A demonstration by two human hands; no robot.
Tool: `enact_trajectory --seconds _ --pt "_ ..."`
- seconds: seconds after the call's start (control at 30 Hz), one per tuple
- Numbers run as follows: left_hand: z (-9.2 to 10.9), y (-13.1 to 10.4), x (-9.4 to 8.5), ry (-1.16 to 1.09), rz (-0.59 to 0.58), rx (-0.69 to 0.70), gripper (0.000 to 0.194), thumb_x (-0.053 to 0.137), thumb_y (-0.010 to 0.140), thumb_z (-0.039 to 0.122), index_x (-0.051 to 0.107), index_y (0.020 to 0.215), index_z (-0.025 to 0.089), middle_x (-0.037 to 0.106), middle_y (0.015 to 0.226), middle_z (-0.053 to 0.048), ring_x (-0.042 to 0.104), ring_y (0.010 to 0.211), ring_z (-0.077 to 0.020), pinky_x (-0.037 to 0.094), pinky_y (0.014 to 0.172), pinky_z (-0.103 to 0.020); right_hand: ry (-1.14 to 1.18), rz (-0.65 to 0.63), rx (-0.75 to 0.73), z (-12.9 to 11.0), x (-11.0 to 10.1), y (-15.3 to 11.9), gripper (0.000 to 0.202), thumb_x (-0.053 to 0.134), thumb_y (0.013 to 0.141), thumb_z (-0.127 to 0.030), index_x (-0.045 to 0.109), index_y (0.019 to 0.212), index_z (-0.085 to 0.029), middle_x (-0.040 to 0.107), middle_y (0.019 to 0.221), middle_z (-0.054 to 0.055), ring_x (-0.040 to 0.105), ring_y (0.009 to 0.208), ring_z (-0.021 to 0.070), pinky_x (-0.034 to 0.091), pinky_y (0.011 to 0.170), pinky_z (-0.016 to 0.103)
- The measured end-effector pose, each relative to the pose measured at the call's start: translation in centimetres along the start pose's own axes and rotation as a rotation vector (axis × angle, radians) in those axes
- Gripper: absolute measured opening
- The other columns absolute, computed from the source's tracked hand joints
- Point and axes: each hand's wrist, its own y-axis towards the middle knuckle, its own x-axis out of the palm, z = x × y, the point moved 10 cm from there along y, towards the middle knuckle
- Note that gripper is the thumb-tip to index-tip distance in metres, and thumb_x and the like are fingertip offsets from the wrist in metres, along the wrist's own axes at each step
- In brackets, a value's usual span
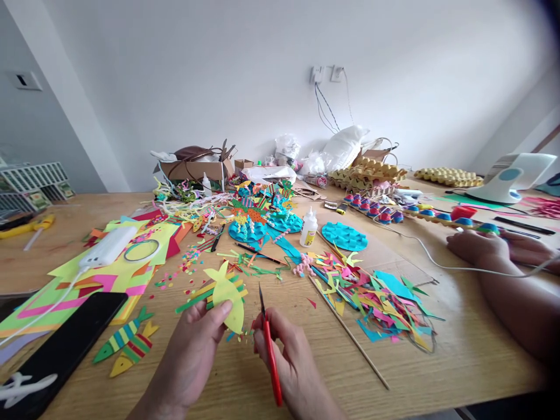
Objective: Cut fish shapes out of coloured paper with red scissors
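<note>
My left hand (196, 332) pinches a yellow paper fish (228, 294), its tail pointing up and away from me. Green and orange paper strips (192, 301) stick out from behind the fish on both sides. In my right hand (284, 344) is a pair of red-handled scissors (268, 338), blades together and pointing away, just right of the fish and apart from it. Two finished-looking striped paper fish, one green (116, 344) and one yellow (133, 353), lie on the table left of my left hand.
Paper scraps (385, 303) and a wooden stick (350, 335) lie to the right. A glue bottle (308, 227) stands mid-table beside a blue egg-carton piece (344, 235). At left are a black phone (65, 350) and a white power bank (109, 245). Another person's hands (481, 248) hold a painted carton strip.
</note>
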Motion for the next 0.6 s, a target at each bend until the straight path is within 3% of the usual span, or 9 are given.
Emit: enact_trajectory --seconds 0.13,0.27,0.6 --pt "-0.01 -0.10 0.03 -0.070 0.044 0.022 0.008 0.074 0.059 0.017 0.069 0.064 0.017 0.070 0.065 0.001 0.063 0.061 -0.0121 0.050 0.060 -0.021 -0.043 -0.050 -0.017 -0.19 0.94 -0.58 0.026 0.035 0.081 -0.037 0.040 0.062 -0.019 0.037 0.053 -0.003 0.036 0.050 0.0111 0.027 0.048 0.023" --pt "-0.14 -0.02 0.59 -0.036 -0.005 0.028 0.005 0.072 0.062 0.018 0.068 0.066 0.017 0.069 0.063 0.001 0.063 0.064 -0.0139 0.050 0.061 -0.022 -0.071 -0.046 -0.019 -0.42 1.09 -0.61 0.026 0.038 0.080 -0.035 0.034 0.058 -0.020 0.031 0.052 -0.005 0.030 0.048 0.0092 0.024 0.046 0.022" --pt "-0.76 -0.15 0.73 0.011 -0.029 0.010 0.004 0.071 0.063 0.017 0.068 0.064 0.017 0.067 0.059 0.003 0.062 0.060 -0.0132 0.049 0.059 -0.021 -0.031 -0.044 -0.016 -0.18 1.22 -0.68 0.026 0.040 0.079 -0.032 0.034 0.056 -0.019 0.031 0.051 -0.005 0.029 0.049 0.0086 0.024 0.046 0.020"
